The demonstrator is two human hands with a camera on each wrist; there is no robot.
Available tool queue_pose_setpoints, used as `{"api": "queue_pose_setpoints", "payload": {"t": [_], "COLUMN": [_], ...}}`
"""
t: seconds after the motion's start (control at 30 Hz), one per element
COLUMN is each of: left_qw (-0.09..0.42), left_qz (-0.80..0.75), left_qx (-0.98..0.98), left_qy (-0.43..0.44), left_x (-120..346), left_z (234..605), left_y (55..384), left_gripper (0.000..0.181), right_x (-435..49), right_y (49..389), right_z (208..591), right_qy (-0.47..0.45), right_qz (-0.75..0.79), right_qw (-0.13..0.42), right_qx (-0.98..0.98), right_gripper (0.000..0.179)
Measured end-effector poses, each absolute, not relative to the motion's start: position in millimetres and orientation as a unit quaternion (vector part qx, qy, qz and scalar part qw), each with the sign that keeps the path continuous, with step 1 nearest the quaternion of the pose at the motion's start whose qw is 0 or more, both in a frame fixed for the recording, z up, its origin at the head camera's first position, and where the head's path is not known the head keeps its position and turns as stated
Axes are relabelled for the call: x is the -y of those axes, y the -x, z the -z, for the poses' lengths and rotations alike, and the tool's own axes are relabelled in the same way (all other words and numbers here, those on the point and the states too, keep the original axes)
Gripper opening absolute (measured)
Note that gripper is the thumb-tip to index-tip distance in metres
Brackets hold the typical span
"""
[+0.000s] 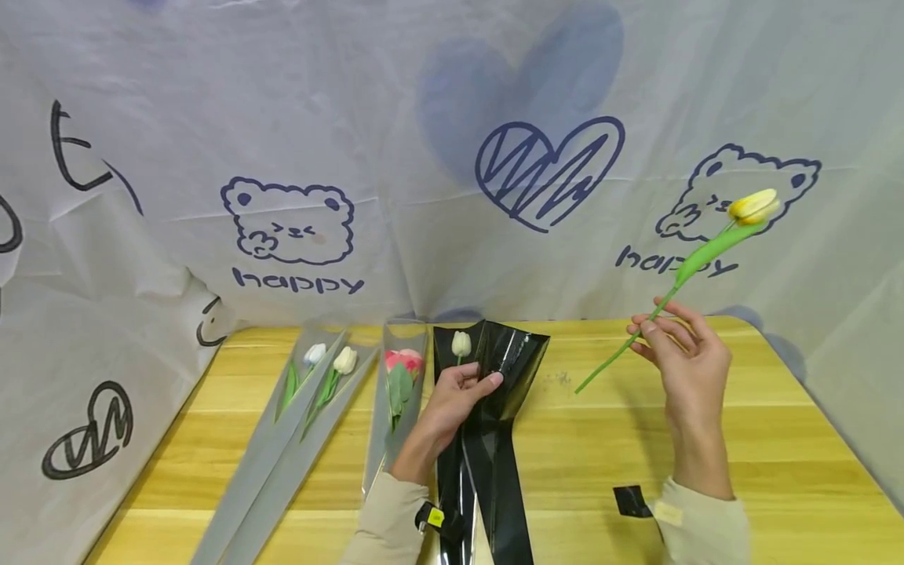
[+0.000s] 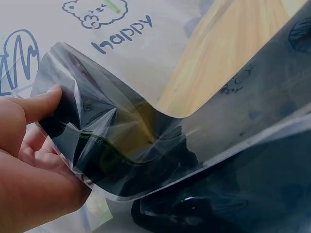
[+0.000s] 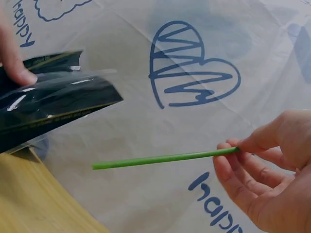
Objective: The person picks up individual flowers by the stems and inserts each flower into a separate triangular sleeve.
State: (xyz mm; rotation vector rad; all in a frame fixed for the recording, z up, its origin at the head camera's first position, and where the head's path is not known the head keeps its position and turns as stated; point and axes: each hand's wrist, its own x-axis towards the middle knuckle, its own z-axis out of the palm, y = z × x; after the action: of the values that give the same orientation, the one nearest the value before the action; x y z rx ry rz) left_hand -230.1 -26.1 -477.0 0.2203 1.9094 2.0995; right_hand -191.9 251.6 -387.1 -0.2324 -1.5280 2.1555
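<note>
In the head view my right hand (image 1: 692, 369) pinches the green stem of a yellow tulip (image 1: 754, 206), which tilts up to the right above the table. The right wrist view shows the bare stem end (image 3: 150, 159) pointing left, away from the fingers. My left hand (image 1: 448, 408) holds the upper edge of a black flower sleeve (image 1: 519, 353) between thumb and fingers. In the left wrist view the clear-and-black film (image 2: 97, 107) bulges apart at its mouth. Beside it, partly behind the left hand, lies another black sleeve with a white tulip (image 1: 461, 344).
Left of my left hand lie a clear sleeve with a pink flower (image 1: 404, 362) and two grey sleeves, one with a white tulip (image 1: 344, 361), the other with a pale tulip (image 1: 315, 355). The wooden table (image 1: 600, 439) meets a printed cloth (image 1: 395, 118) at its back edge.
</note>
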Motion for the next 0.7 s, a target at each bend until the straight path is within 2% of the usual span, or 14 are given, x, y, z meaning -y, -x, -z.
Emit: {"api": "queue_pose_setpoints", "payload": {"t": [0.07, 0.2, 0.4, 0.57, 0.7], "left_qw": [0.152, 0.153, 0.15, 0.146, 0.145], "left_qz": [-0.73, -0.721, -0.704, -0.687, -0.68], "left_qx": [-0.662, -0.671, -0.687, -0.702, -0.708], "left_qy": [-0.076, -0.079, -0.095, -0.114, -0.125], "left_x": [25.7, 24.7, 22.5, 20.8, 19.0], "left_z": [476.9, 476.7, 477.6, 476.3, 473.1], "left_y": [229.3, 228.0, 227.7, 225.6, 222.9], "left_gripper": [0.015, 0.025, 0.028, 0.028, 0.027], "right_x": [-250.6, -247.7, -238.8, -231.7, -228.7], "right_y": [191.0, 189.4, 187.5, 186.2, 185.6], "right_z": [384.1, 379.2, 371.3, 367.0, 366.4], "right_qy": [0.079, 0.053, 0.013, -0.008, -0.019], "right_qz": [-0.796, -0.794, -0.799, -0.805, -0.805], "right_qw": [0.26, 0.302, 0.353, 0.371, 0.364], "right_qx": [0.541, 0.525, 0.487, 0.464, 0.468], "right_gripper": [0.036, 0.037, 0.038, 0.039, 0.037]}}
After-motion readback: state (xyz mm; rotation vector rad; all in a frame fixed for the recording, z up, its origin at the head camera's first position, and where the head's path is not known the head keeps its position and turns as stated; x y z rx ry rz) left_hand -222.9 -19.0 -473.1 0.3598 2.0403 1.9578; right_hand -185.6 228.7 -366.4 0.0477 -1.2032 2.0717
